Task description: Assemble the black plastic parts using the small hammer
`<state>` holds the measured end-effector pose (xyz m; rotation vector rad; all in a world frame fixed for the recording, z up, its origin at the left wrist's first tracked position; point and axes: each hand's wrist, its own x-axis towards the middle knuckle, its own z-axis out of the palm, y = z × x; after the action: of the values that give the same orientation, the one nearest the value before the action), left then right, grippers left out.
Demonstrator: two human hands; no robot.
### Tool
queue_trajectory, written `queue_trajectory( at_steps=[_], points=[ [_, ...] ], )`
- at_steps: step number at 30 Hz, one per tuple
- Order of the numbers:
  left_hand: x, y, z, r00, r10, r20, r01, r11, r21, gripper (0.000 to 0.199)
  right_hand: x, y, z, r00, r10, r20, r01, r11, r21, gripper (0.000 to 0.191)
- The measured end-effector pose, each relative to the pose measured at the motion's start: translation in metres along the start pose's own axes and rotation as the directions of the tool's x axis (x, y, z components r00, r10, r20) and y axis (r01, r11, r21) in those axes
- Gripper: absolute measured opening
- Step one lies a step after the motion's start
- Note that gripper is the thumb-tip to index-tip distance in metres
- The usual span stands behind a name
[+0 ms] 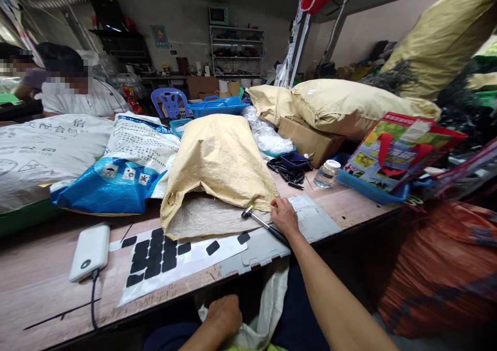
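Woven plastic sack (219,159) matt, rough; hammer (261,221) head shiny metal; table (34,273) smooth worn wood.

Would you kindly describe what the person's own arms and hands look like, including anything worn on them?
Both forearms are bare: no sleeves, gloves, watch or rings show on the right hand or the left hand. The right arm shows bare along its whole visible length; only a short stretch of the left forearm shows.

Right hand (284,216) outstretched, fingers curled; left hand (225,315) low, relaxed.

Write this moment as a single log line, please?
right hand: on small hammer, by tan sack | left hand: in lap, on white bag | table: sticker sheet, power bank
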<state>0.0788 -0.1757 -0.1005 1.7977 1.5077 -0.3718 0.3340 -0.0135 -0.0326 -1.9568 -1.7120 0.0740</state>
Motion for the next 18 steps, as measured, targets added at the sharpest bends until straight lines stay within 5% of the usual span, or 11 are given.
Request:
queue_trajectory(
  at_steps=[6, 11, 13, 15, 18],
  points=[
    [-0.026, 0.013, -0.022, 0.988, 0.147, -0.038, -0.144, 0.987, 0.067, 0.030, 0.000, 0.000, 0.000, 1.000, -0.005, -0.007, 0.005, 1.000, 0.001, 0.018],
    [-0.028, 0.031, -0.108, 0.914, 0.358, -0.191, -0.394, 0.895, -0.209, 0.032, 0.000, 0.001, 0.002, 1.000, -0.010, -0.014, 0.010, 1.000, 0.000, 0.020],
    [-0.007, 0.029, -0.149, 0.906, 0.292, -0.308, -0.366, 0.905, -0.217, 0.036, 0.000, 0.002, 0.002, 1.000, -0.016, -0.018, 0.016, 1.000, 0.003, 0.019],
    [0.021, 0.022, -0.183, 0.824, 0.135, -0.551, -0.238, 0.964, -0.120, 0.030, 0.000, 0.003, 0.003, 1.000, -0.022, -0.021, 0.022, 1.000, 0.007, 0.018],
    [0.060, 0.016, -0.216, 0.761, 0.063, -0.646, -0.153, 0.985, -0.084, 0.022, 0.001, 0.004, 0.003, 0.999, -0.028, -0.024, 0.028, 1.000, 0.014, 0.017]
  ],
)
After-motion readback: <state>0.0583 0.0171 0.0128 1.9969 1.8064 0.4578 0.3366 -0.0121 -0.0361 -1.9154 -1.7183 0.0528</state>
